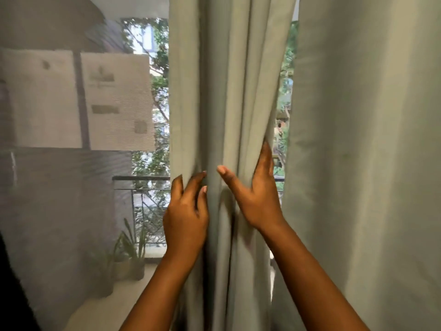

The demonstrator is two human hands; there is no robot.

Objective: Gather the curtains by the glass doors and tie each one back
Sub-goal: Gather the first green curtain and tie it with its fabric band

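A pale grey-green curtain (229, 91) hangs bunched in vertical folds in the middle of the view. My left hand (186, 211) clasps the curtain's left edge, fingers curled around the folds. My right hand (257, 194) wraps the right edge, with the fingers behind the cloth and the thumb pointing left across the front. Both hands squeeze the bundle from opposite sides at the same height. A second curtain (367, 139) of the same colour hangs flat at the right, with a narrow gap between the two. No tie-back is in sight.
At the left, the glass door (71, 163) with a mesh screen shows a balcony behind it, with a railing (143, 180), potted plants (128, 254) and trees. Pale cloths (114, 101) hang outside.
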